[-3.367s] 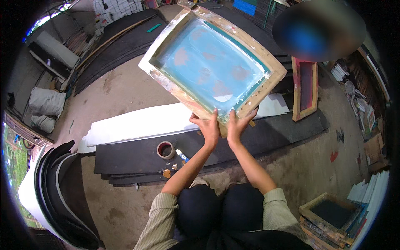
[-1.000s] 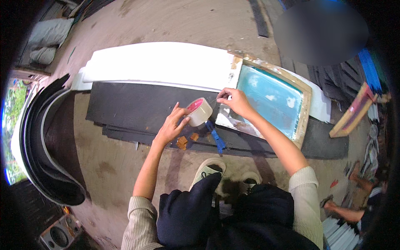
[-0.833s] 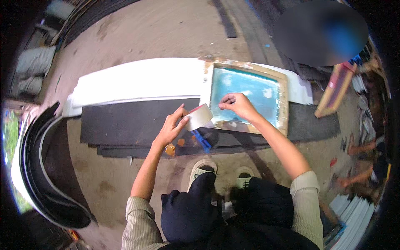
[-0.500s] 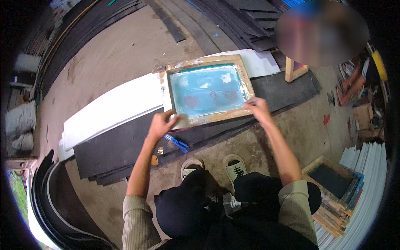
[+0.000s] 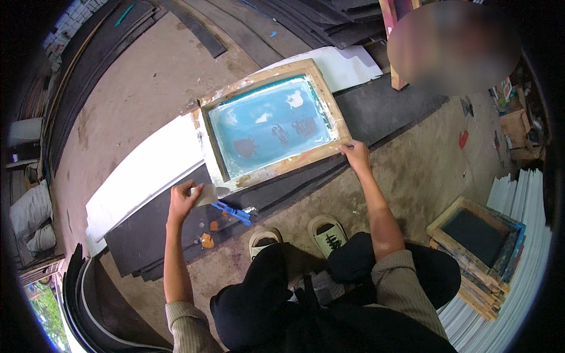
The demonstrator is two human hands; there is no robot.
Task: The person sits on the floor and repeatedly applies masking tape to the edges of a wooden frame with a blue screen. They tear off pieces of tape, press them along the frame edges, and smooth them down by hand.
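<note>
A wooden-framed printing screen (image 5: 265, 126) with pale blue mesh lies over white and black sheets in front of me. Grey and white patches mark its mesh. My right hand (image 5: 357, 156) pinches the near right corner of its wooden frame. My left hand (image 5: 184, 202) is closed around a small white bottle (image 5: 206, 195), with a narrow tip pointing toward the screen's near left corner. Just below that tip, a blue utility knife (image 5: 233, 213) lies on the black sheet. My left palm and the bottle's far side are hidden.
White sheets (image 5: 141, 162) and black sheets (image 5: 150, 235) lie beneath the screen. Several stacked wooden frames (image 5: 477, 235) rest on long white strips (image 5: 518, 200) at the right. Black sheets (image 5: 79, 300) curve upward at lower left. A blurred person is at upper right.
My left hand has drawn back left and down from the screen's near left corner with the bottle. In the picture, the screen sits further left and more tilted; my right hand stays at its corner.
</note>
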